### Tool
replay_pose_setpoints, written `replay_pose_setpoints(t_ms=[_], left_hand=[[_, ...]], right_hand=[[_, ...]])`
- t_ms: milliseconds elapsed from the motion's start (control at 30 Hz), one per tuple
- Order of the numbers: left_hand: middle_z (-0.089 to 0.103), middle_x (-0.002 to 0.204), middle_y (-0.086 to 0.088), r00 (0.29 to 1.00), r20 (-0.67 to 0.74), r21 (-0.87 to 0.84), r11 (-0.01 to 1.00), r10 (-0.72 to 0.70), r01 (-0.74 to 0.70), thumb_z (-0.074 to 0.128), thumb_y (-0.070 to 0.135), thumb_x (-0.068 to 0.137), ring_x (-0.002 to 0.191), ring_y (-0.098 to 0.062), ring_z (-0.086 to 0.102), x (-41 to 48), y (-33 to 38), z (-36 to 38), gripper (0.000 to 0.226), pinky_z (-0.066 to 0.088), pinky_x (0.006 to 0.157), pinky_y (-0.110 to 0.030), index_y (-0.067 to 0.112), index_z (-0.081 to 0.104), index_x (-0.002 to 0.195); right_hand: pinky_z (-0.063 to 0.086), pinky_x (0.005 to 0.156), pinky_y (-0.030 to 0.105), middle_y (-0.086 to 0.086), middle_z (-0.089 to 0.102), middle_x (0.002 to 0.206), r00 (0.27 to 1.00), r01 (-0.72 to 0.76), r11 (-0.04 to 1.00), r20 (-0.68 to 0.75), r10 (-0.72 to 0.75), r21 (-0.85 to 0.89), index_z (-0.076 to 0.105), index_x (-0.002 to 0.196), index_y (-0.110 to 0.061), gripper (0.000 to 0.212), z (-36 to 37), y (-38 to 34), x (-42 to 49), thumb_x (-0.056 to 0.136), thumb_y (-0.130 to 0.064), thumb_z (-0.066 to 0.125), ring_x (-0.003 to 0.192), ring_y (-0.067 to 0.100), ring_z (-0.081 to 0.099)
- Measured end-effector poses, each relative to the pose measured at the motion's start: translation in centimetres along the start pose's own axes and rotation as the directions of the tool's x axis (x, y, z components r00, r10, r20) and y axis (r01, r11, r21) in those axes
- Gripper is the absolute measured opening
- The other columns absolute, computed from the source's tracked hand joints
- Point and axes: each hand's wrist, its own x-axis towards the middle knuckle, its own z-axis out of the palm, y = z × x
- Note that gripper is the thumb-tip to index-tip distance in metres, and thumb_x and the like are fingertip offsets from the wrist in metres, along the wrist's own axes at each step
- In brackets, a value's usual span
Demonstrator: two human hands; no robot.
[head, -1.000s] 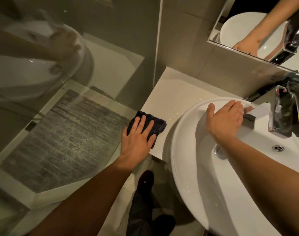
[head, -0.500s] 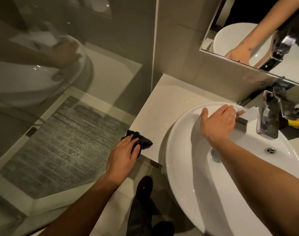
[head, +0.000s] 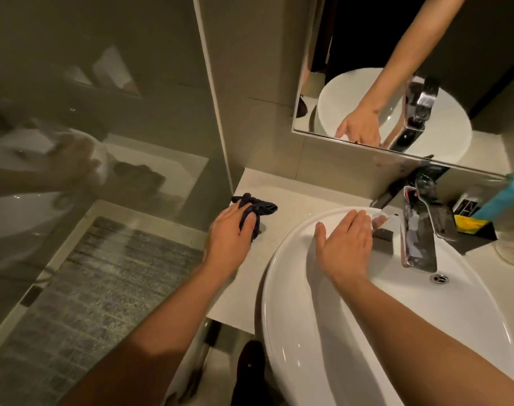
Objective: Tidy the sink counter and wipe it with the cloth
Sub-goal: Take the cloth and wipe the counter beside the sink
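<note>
My left hand [head: 231, 234] grips a dark bunched cloth [head: 260, 208] and presses it on the pale counter [head: 291, 200] left of the basin, near the counter's left edge. My right hand [head: 345, 244] lies flat, fingers together, on the back rim of the white round basin [head: 282, 288]. Its fingertips reach toward a small dark block [head: 383, 234] by the chrome tap [head: 419, 230]. Water drops glint on the counter surface.
A glass shower screen [head: 103, 142] borders the counter on the left. A mirror [head: 396, 68] hangs above. Right of the tap stand a yellow sponge [head: 466, 224], a teal tube [head: 501, 197], a small dark box [head: 466, 205] and a clear glass [head: 513, 250].
My left hand has carried the cloth from the counter's front edge back toward the wall, and the cloth is more bunched. My right hand has stayed on the basin rim.
</note>
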Motion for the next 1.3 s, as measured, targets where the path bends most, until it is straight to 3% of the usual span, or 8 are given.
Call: replay_pose_setpoints(t_ms=[67,267,400,433,633,900,1300], left_hand=[[0.062,0.139,0.002,0.999,0.039,0.029,0.999,0.018,-0.019,0.046,0.027,0.102,0.126,-0.018,0.055,3.3,0.5,1.6,0.034,0.042,0.109,-0.032,0.021,0.066,0.130],[0.056,0.146,-0.003,0.975,0.210,0.211,0.971,0.069,-0.114,0.041,0.036,0.104,0.135,-0.024,0.049,11.4,1.2,7.6,0.041,0.036,0.114,-0.038,0.022,0.058,0.138],[0.035,0.161,-0.003,0.908,0.413,0.484,0.828,0.069,-0.283,0.024,0.049,0.104,0.151,-0.020,0.025,13.1,-0.3,11.5,0.052,0.002,0.124,-0.050,0.030,0.042,0.149],[0.030,0.163,-0.005,0.892,0.443,0.499,0.802,0.089,-0.328,0.021,0.051,0.104,0.153,-0.022,0.019,12.9,-1.0,12.0,0.054,0.000,0.124,-0.050,0.031,0.039,0.151],[0.018,0.168,-0.002,0.880,0.440,0.441,0.810,0.179,-0.386,0.018,0.062,0.101,0.155,-0.022,0.009,12.2,-3.9,12.9,0.059,0.012,0.124,-0.044,0.040,0.029,0.154],[0.008,0.169,0.002,0.787,0.577,0.377,0.782,0.221,-0.496,0.025,0.066,0.099,0.156,-0.020,0.000,13.0,-4.9,11.3,0.058,0.008,0.125,-0.045,0.048,0.022,0.154],[0.019,0.167,0.004,0.835,0.509,0.324,0.851,0.211,-0.413,0.030,0.049,0.104,0.156,-0.015,0.008,4.5,-7.3,7.1,0.051,0.012,0.125,-0.040,0.035,0.034,0.153]], right_hand=[[0.005,0.126,0.044,0.026,0.012,0.167,1.000,-0.005,1.000,-0.005,0.004,-0.005,0.009,0.158,0.005,0.087,-0.1,-0.1,0.0,0.101,-0.059,0.026,0.156,0.036,0.007],[0.013,0.126,0.046,0.024,0.014,0.167,0.999,-0.031,0.999,-0.011,0.031,-0.041,0.012,0.159,0.003,0.087,0.0,-0.3,0.2,0.100,-0.059,0.028,0.156,0.036,0.009],[0.013,0.126,0.046,0.024,0.015,0.167,0.999,-0.046,0.997,-0.017,0.045,-0.067,0.014,0.158,0.002,0.086,0.3,-0.4,0.2,0.099,-0.059,0.030,0.156,0.035,0.011],[0.013,0.126,0.046,0.024,0.015,0.167,0.999,-0.047,0.996,-0.023,0.045,-0.072,0.014,0.158,0.002,0.086,0.4,-0.4,0.3,0.099,-0.059,0.030,0.156,0.035,0.011],[0.012,0.126,0.046,0.024,0.012,0.167,0.999,-0.048,0.997,-0.014,0.048,-0.060,0.013,0.158,0.003,0.086,0.3,-0.5,0.4,0.098,-0.058,0.027,0.156,0.036,0.008],[0.013,0.126,0.047,0.024,0.014,0.167,0.998,-0.052,0.996,-0.031,0.050,-0.066,0.013,0.158,0.003,0.087,0.3,-0.6,0.2,0.098,-0.059,0.025,0.156,0.036,0.010],[0.010,0.125,0.046,0.024,0.017,0.166,0.997,-0.033,0.998,-0.065,0.030,-0.045,0.015,0.158,0.002,0.085,0.7,-0.3,0.0,0.099,-0.059,0.025,0.155,0.037,0.012]])
